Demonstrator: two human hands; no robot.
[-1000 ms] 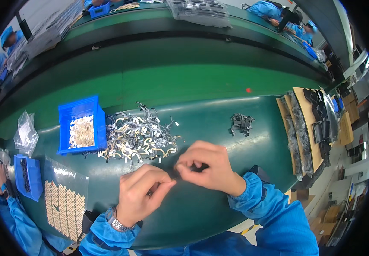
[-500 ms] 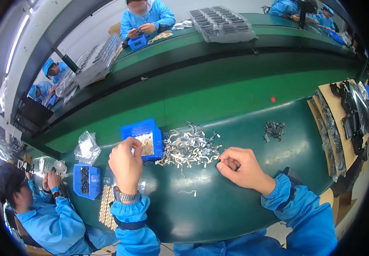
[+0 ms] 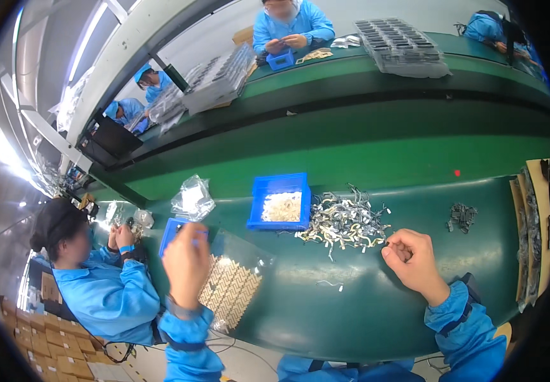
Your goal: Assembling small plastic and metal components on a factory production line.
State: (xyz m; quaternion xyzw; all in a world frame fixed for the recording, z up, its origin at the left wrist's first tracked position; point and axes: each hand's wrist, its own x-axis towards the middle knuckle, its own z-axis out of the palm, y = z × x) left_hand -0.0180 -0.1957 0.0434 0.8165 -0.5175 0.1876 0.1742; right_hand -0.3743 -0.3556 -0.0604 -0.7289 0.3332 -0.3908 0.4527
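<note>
Reaching with the bare left hand [image 3: 187, 258] to the open blue plastic bin [image 3: 170, 230] at the left, hiding much of it. Cannot tell of any grip there: fingers bent, tips partly out of sight. Pinching a tiny black piece [image 3: 386, 244] between thumb and forefinger of the bare right hand [image 3: 414, 260], just beside the tangled heap of short wires with white connectors [image 3: 345, 223]. Nearer on the dark green tabletop [image 3: 326, 325], one loose pale wire with a white connector [image 3: 331, 283], apart from both hands. Farther right, a small cluster of black parts [image 3: 461, 218]. By the left forearm, a clear plastic sheet [image 3: 246, 251] with rows of tan strips [image 3: 232, 290].

Probably at a fetching or dropping step on the left, with the tiny black piece waiting on the right. Calls next for careful finger work at the bin and a steady right-hand pinch.
</note>
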